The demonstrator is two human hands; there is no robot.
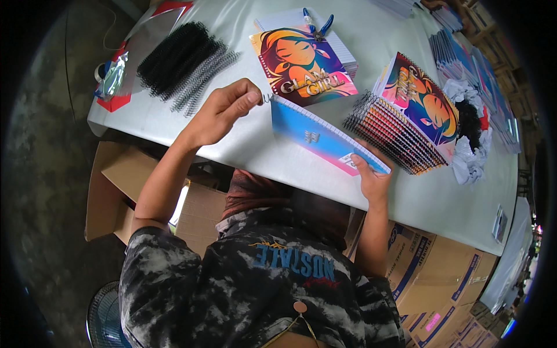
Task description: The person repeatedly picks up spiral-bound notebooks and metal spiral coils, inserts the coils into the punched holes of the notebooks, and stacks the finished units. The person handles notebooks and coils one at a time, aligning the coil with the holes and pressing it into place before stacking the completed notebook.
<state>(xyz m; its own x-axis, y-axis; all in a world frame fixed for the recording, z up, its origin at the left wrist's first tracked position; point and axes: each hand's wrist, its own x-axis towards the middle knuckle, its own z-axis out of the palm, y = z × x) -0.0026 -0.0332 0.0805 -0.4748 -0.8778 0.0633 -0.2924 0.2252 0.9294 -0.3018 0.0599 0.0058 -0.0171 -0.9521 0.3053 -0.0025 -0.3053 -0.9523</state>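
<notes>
While right hand (374, 174) grips blue-and-pink notebook (316, 138) by right end, seemingly to steady it, left hand (227, 113) pinches wire coil (268, 98) at left end of punched edge. Notebook held up over desk (458, 209), near its front edge, probably leaving holes exposed. Loose coils (177, 58) lie left, likely for easy reach; coil-bound notebooks (409, 127) stacked right; pliers (318, 35) rest beyond.

The notebook cover (329, 145) is blue shading into pink.

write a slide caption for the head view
Right hand holding a blue-and-pink paper notebook, left hand near its corner, with piled black spiral coils on the white table
</notes>
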